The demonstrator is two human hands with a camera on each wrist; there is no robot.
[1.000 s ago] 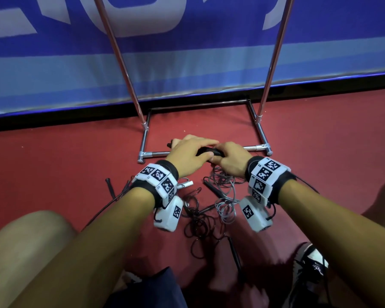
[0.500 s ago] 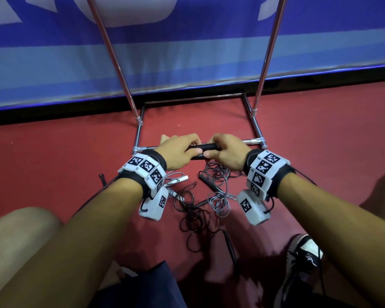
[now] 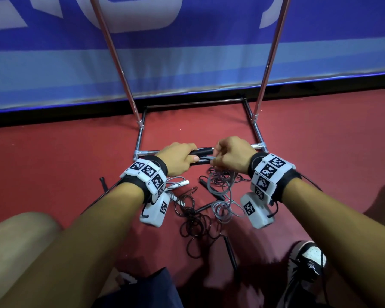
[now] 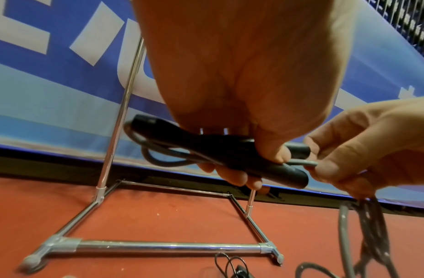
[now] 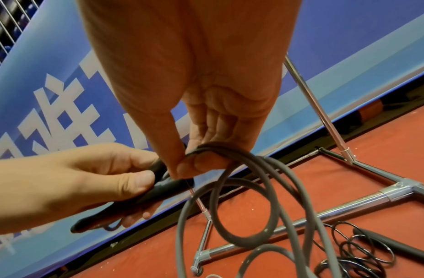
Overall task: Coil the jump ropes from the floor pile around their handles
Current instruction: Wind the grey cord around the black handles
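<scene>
The left hand (image 3: 180, 157) is clenched round 2 black handles (image 4: 232, 156) held side by side, just above the near bar of the metal rack (image 3: 252, 121). The right hand (image 3: 231, 157) pinches the grey rope (image 5: 242, 190) between thumb and forefinger right at the handles' free ends.

To wrap it well, I'd say keep the handles pressed together and level, feed the rope with light tension, and lay each turn snug beside the last so none slides off the end. Loose loops hanging below the right hand want shaking out first, or they may snag.

The rope looks smooth, rubbery and springy, holding round curls. It trails down to the red floor (image 3: 53, 163), where it lies tangled with thinner black ropes (image 3: 193, 218) in a pile between the forearms.
</scene>
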